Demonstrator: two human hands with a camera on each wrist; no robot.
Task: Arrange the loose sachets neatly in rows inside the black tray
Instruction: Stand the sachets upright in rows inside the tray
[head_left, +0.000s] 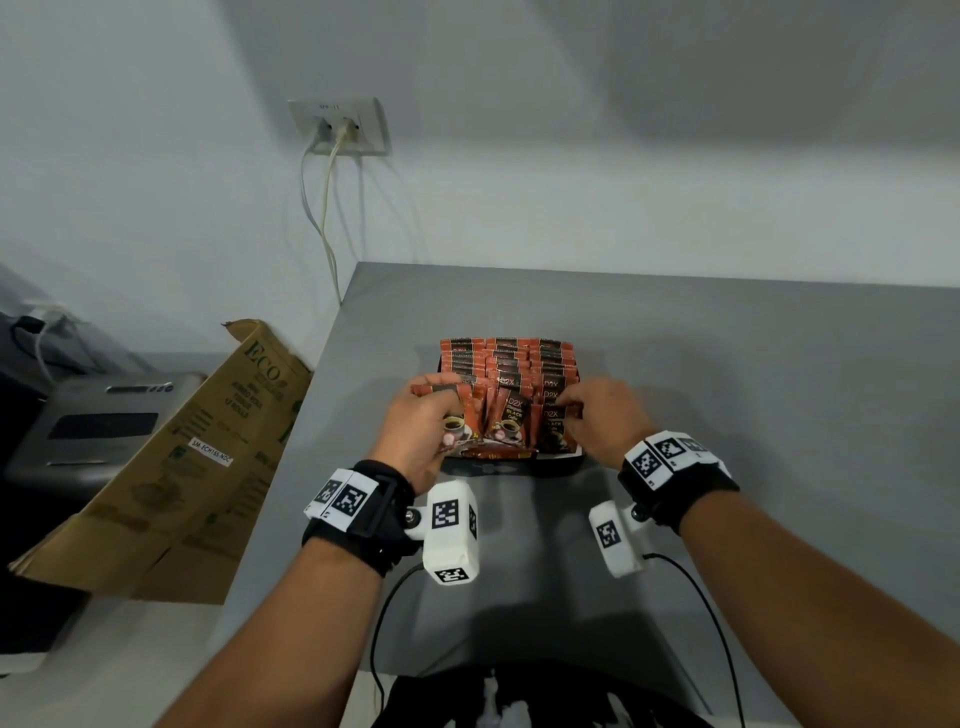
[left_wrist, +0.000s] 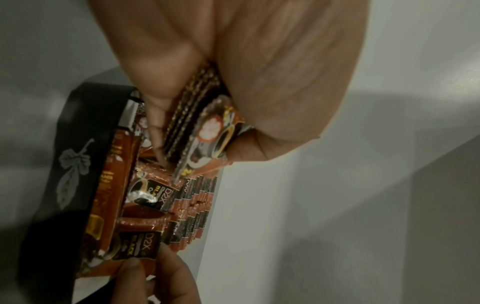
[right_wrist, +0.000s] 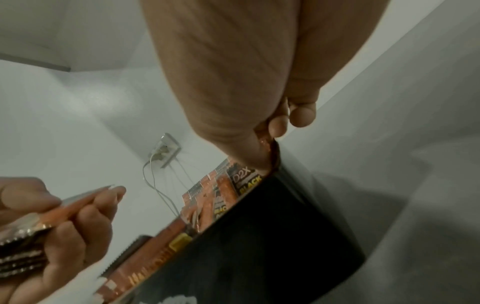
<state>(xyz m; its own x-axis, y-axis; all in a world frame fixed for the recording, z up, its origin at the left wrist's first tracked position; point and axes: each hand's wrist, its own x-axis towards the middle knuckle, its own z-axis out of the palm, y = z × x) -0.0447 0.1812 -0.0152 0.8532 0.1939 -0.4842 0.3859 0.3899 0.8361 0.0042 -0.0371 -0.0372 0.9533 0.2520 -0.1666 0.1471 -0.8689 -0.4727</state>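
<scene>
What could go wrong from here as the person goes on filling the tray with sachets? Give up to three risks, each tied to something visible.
1. The left hand grips a bundle of sachets by one end; some might slip out.
2. The right hand pinches a sachet in the front row; pushing it in may tip the packed rows.
3. The black tray looks nearly full, so extra sachets could buckle.
</scene>
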